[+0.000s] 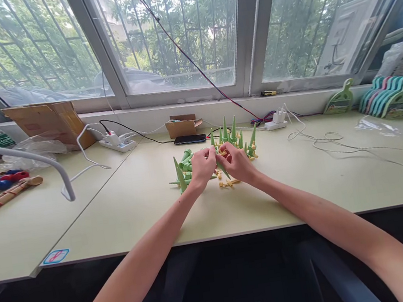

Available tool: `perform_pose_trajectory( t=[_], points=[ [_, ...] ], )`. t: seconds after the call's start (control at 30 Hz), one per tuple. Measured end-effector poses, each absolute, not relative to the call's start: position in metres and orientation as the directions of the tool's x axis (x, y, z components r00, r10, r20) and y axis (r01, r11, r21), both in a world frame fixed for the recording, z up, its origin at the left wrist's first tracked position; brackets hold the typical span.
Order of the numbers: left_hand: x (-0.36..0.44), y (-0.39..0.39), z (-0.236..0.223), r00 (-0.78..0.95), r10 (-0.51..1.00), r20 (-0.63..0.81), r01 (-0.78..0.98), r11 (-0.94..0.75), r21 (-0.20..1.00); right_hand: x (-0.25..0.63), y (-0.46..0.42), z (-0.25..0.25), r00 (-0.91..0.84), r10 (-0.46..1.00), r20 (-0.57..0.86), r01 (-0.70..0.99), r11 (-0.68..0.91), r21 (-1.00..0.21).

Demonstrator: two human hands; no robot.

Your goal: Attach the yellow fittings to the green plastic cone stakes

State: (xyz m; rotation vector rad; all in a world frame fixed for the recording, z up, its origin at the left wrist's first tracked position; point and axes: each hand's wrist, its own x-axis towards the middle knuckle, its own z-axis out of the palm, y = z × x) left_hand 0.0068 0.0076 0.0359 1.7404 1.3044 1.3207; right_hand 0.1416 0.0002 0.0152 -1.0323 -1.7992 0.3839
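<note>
My left hand [204, 167] and my right hand [237, 162] meet above the table, both with fingers pinched. Between them is a green cone-shaped piece [223, 170], its tip pointing down; the fingers hide its upper part. To the left of my left hand lie several loose green pieces [185, 162], and one green cone [180, 177] stands upright. Behind my right hand stand several green cones with yellow parts [233, 128] at their bases. Small yellow pieces [226, 184] lie on the table just below the hands.
A black phone [189, 139] lies before a small open cardboard box [183, 126]. Power strips [119, 144] and white cables [330, 139] run along the back and right of the table [128, 217]. Green and pink dustpan-like items [390, 95] stand right; wooden toys [3, 195] lie left.
</note>
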Motion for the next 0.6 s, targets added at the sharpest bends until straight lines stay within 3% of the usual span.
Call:
perform_pose_trajectory(
  t=[0.33,0.6],
  points=[
    [0.0075,0.0063,0.0368,0.061,0.947,0.314,0.326,-0.316,0.891,0.1433,0.0009,0.0155,-0.177,0.792,0.585,0.496,0.585,-0.642],
    [0.0078,0.0083,0.0353,0.064,0.931,0.36,0.359,-0.359,0.862,0.1436,0.0005,0.0165,-0.187,0.803,0.565,0.51,0.571,-0.643]
  ],
)
